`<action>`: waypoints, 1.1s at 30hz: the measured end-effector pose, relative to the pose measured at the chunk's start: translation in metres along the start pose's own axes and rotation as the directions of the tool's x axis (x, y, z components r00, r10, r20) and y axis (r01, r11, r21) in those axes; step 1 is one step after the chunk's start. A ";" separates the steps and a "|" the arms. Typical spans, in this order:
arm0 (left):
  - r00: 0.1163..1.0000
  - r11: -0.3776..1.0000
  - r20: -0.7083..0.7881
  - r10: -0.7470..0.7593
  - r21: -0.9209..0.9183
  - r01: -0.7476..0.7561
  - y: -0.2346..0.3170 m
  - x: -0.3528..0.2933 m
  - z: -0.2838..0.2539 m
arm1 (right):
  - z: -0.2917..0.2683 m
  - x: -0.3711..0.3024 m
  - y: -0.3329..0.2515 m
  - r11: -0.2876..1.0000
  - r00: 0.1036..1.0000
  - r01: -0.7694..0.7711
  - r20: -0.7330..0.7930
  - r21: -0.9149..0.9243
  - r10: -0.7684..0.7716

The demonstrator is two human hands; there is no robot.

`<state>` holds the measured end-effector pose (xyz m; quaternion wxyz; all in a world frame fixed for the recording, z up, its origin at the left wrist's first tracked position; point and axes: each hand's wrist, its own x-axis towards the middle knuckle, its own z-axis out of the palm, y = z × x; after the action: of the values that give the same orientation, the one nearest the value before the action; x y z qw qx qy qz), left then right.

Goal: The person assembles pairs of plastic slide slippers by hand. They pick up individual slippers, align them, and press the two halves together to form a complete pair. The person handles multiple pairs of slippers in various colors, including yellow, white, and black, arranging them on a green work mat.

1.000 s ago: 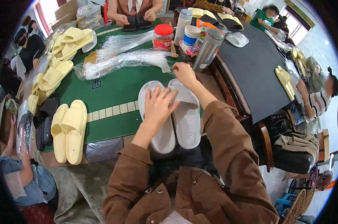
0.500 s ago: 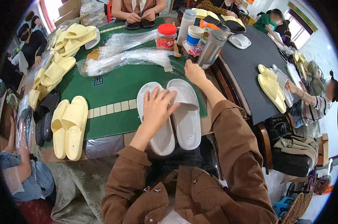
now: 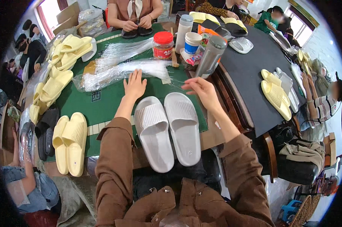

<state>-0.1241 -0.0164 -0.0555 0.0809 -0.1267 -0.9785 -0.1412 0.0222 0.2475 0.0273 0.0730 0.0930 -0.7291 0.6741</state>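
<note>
A pair of grey slide slippers [image 3: 183,128] lies side by side at the table's near edge, toes away from me. Beyond the left slipper, my left hand [image 3: 134,86] is open, fingers stretched out, its tips at a bundle of thin white plastic strands [image 3: 121,73] in a clear bag. My right hand [image 3: 202,90] hovers past the right slipper, thumb and fingers pinched on a thin clear strand [image 3: 177,80]. That strand runs towards the bundle's right end; where it stops is too fine to make out.
Yellow slippers [image 3: 73,142] and black slippers [image 3: 46,136] line the left side. A red-lidded jar [image 3: 163,45], paper cup [image 3: 192,44] and grey flask [image 3: 211,56] stand beyond my right hand. A co-worker's hands [image 3: 137,27] work on black slippers opposite; others sit around.
My left hand has left the grey slippers and reached forward to the strand bundle. The right hand has drawn back from beside the flask, with a strand showing at its fingers.
</note>
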 end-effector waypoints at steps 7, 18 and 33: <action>0.997 0.993 0.069 -0.023 0.119 0.015 -0.015 0.002 0.019 | -0.052 -0.075 -0.071 0.942 0.709 0.329 -0.641 -0.070 -0.295; 0.958 0.806 -0.235 0.167 -0.527 -0.270 0.065 -0.057 -0.085 | -0.041 -0.153 -0.142 0.894 0.800 0.439 -0.494 0.093 -0.341; 0.919 0.292 0.003 0.395 -0.949 -0.123 0.113 -0.270 -0.149 | -0.017 -0.200 -0.169 0.782 0.779 0.578 -0.443 0.233 -0.443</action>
<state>0.1828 -0.0169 0.0621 -0.1015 -0.3232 -0.6859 -0.6441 0.2561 0.2593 0.1465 0.3719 0.1753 -0.5136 0.7532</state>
